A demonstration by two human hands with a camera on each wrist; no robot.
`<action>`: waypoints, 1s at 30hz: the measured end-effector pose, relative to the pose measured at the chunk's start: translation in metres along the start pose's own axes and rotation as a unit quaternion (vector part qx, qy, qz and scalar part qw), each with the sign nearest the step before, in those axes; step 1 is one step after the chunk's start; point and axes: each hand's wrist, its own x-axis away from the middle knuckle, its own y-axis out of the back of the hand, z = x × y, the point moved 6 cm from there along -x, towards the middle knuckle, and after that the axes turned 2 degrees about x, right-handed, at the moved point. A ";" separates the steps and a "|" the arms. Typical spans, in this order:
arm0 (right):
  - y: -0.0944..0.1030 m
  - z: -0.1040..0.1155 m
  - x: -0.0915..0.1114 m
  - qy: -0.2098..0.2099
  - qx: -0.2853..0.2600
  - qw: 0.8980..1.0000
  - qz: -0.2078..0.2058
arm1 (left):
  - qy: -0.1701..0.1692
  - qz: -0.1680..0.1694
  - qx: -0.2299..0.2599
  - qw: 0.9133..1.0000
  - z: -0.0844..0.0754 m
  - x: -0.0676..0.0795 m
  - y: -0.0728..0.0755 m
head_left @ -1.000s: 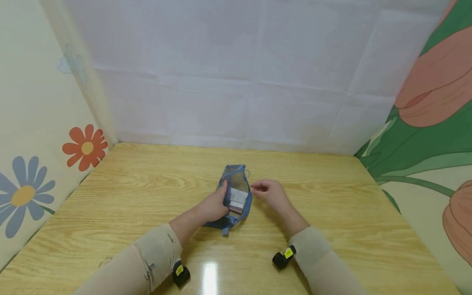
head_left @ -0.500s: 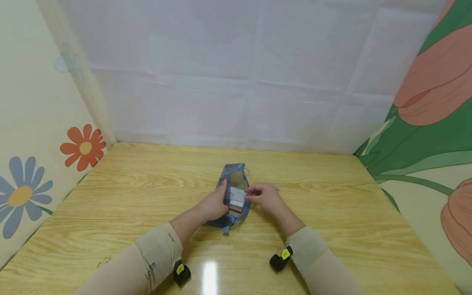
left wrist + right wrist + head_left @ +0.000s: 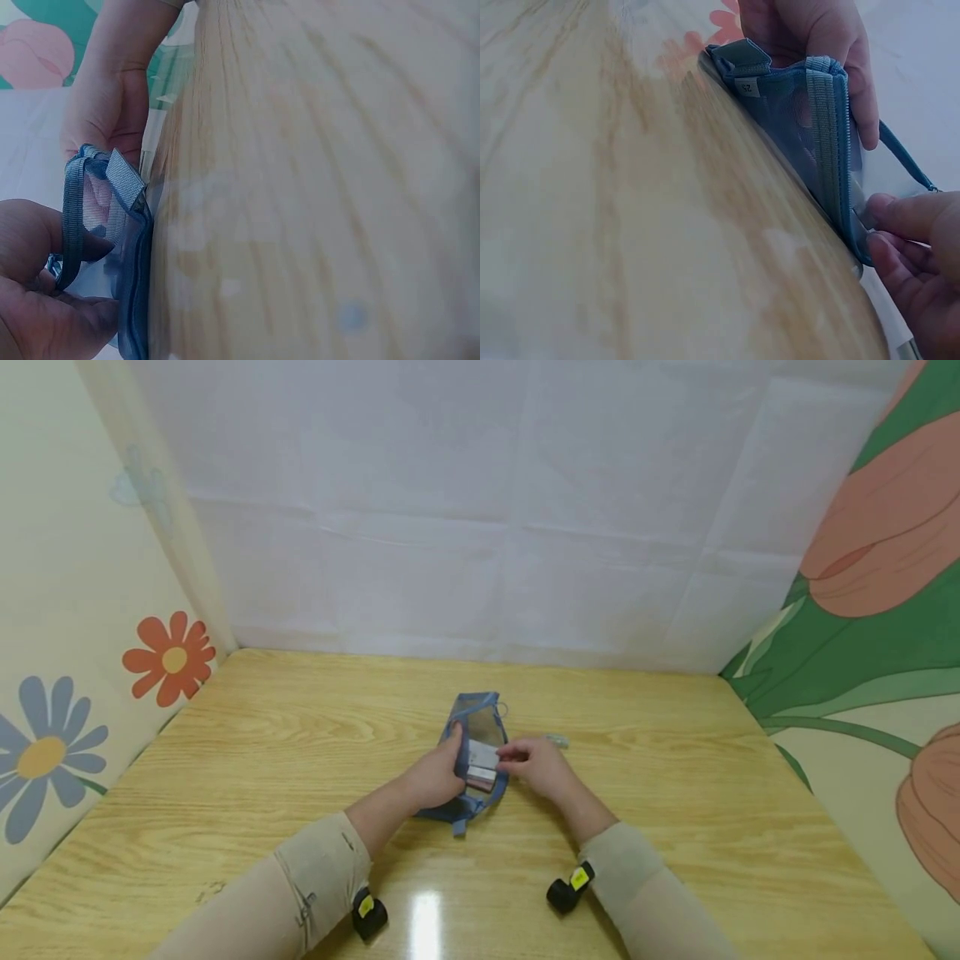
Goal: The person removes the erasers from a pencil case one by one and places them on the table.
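The desk runs back to a white sheet along its far edge, with painted walls at its left and right edges. The blue pouch lies near the desk's middle, well apart from every edge, with broad wood to either side. Its mouth faces up and right, showing a pale piece inside. A small green thing lies on the wood just beyond the right hand.

The left hand grips the pouch's left side, thumb pointing away from the person. The right hand comes in from the right, wrist bent inward, thumb and fingers drawn together at the mouth beside the pale piece; whether they pinch anything I cannot tell.
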 end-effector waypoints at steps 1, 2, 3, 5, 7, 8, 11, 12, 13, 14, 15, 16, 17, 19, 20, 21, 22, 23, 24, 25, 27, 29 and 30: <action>0.000 0.000 0.000 0.000 0.002 1.000 -0.002 | 0.001 0.001 0.001 1.000 -0.001 0.000 0.000; 0.000 0.000 0.000 0.004 0.004 1.000 -0.004 | 0.000 0.001 0.002 1.000 -0.001 0.000 0.000; 0.000 0.001 -0.001 0.007 0.005 1.000 -0.006 | 0.000 0.001 0.001 1.000 -0.001 0.000 0.000; 0.000 0.001 -0.001 0.017 0.008 1.000 -0.006 | 0.002 0.002 -0.003 1.000 -0.001 0.000 0.000; -0.001 0.002 -0.001 0.031 0.010 0.999 -0.006 | 0.000 0.003 -0.005 1.000 -0.001 0.000 0.000; -0.002 0.002 -0.001 0.036 0.012 0.999 -0.007 | 0.000 0.002 -0.006 1.000 -0.001 0.000 0.000; -0.004 0.002 -0.001 0.046 0.016 0.999 -0.010 | -0.001 0.001 -0.005 1.000 -0.001 0.000 0.000; -0.004 0.002 -0.001 0.047 0.017 0.999 -0.013 | -0.002 0.000 -0.004 1.000 -0.001 0.000 0.000; -0.004 0.002 -0.001 0.048 0.018 0.999 -0.017 | -0.002 -0.001 -0.002 1.000 -0.001 0.000 0.000; -0.004 0.003 -0.001 0.047 0.017 0.999 -0.019 | -0.003 -0.003 -0.001 1.000 -0.001 0.000 0.000; -0.004 0.003 0.000 0.046 0.017 0.999 -0.022 | -0.005 -0.004 0.000 1.000 -0.002 0.000 0.000; -0.004 0.004 0.000 0.047 0.018 0.998 -0.024 | -0.006 -0.006 0.001 1.000 -0.002 0.000 0.000; -0.003 0.004 0.000 0.043 0.019 0.999 -0.026 | -0.006 -0.006 0.002 1.000 -0.002 0.000 0.001; -0.002 0.005 0.001 0.036 0.019 0.999 -0.027 | -0.008 -0.008 0.002 1.000 -0.003 0.000 0.001; -0.001 0.004 0.001 0.032 0.020 0.999 -0.026 | -0.007 -0.008 0.001 1.000 -0.003 0.000 0.001; -0.001 0.004 0.001 0.029 0.020 0.999 -0.025 | -0.006 -0.006 0.001 1.000 -0.003 0.000 0.001; 0.000 0.004 0.002 0.025 0.017 0.999 -0.023 | -0.003 -0.005 0.001 1.000 -0.002 0.000 0.001; 0.001 0.003 0.001 0.020 0.012 0.999 -0.022 | -0.001 -0.003 0.003 1.000 -0.002 0.000 0.001; 0.002 0.002 0.001 0.016 0.009 1.000 -0.022 | 0.001 -0.002 0.005 1.000 -0.002 0.000 0.000; 0.004 0.002 0.001 0.017 0.006 1.000 -0.023 | 0.003 0.001 0.007 1.000 -0.001 -0.001 0.000; 0.007 -0.002 0.001 0.013 -0.004 0.999 -0.029 | 0.010 0.005 0.010 1.000 0.000 -0.001 0.000; 0.012 -0.007 0.000 0.003 -0.017 0.999 -0.040 | 0.012 0.008 0.014 1.000 0.000 -0.001 -0.001; 0.014 -0.010 -0.001 0.001 -0.023 0.999 -0.046 | 0.013 0.009 0.014 1.000 0.000 -0.001 -0.001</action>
